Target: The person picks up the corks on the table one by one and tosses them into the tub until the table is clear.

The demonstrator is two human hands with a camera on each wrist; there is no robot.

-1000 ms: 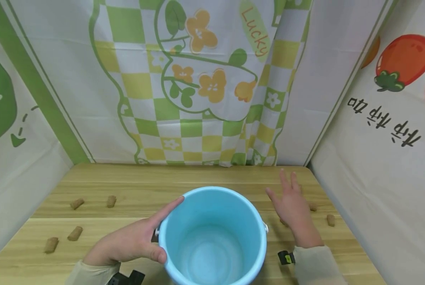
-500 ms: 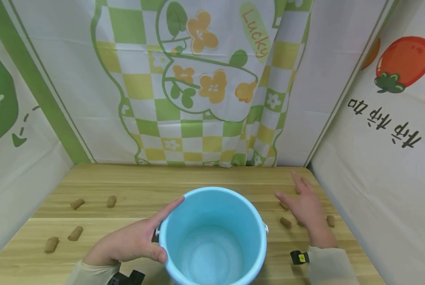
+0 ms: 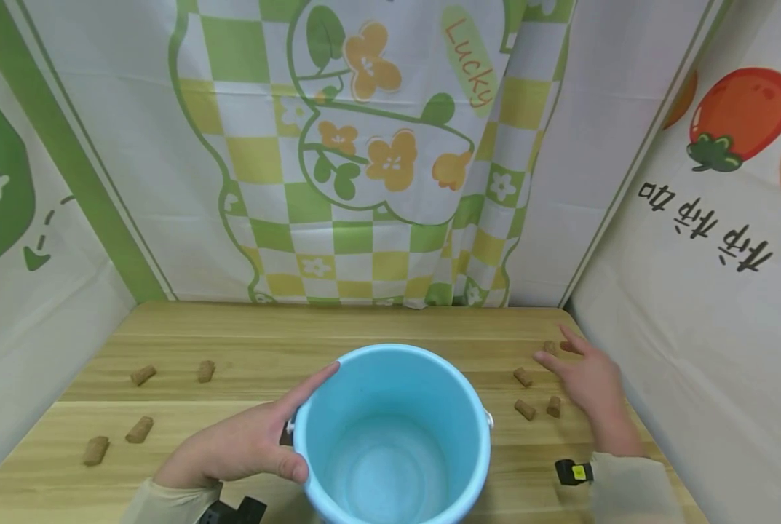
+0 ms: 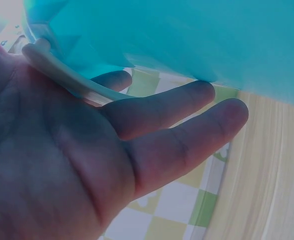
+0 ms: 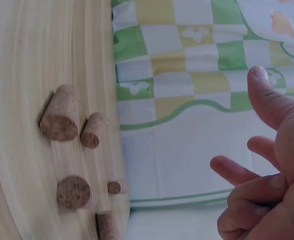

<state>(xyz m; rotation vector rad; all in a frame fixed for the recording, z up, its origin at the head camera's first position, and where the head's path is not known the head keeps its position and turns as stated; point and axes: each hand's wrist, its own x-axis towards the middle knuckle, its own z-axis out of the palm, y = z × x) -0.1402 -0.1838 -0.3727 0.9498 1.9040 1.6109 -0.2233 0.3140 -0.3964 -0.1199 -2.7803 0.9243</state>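
Note:
A light-blue bucket (image 3: 390,407) stands at the front middle of the table, its inside showing nothing in it. My left hand (image 3: 246,444) holds its left side, index finger along the rim and thumb against the near wall. In the left wrist view the other fingers (image 4: 186,145) lie below the bucket's handle (image 4: 62,70). To the right, my right hand (image 3: 589,382) hovers over the table with nothing in it, some fingers outstretched and others bent. Several corks lie near it, among them an upright cork (image 3: 553,407) and a lying cork (image 3: 524,409); a cork (image 3: 550,348) sits by its fingertips.
On the left of the wooden table (image 3: 364,320) several more corks lie scattered, such as a cork (image 3: 95,450) near the front and a cork (image 3: 206,371) further back. A checked cloth (image 3: 364,240) hangs behind the table, with a printed white wall (image 3: 678,327) at the right.
My right hand has moved to the right, uncovering several corks; its forearm now covers the cork nearest the right edge. The left hand and bucket have stayed in place.

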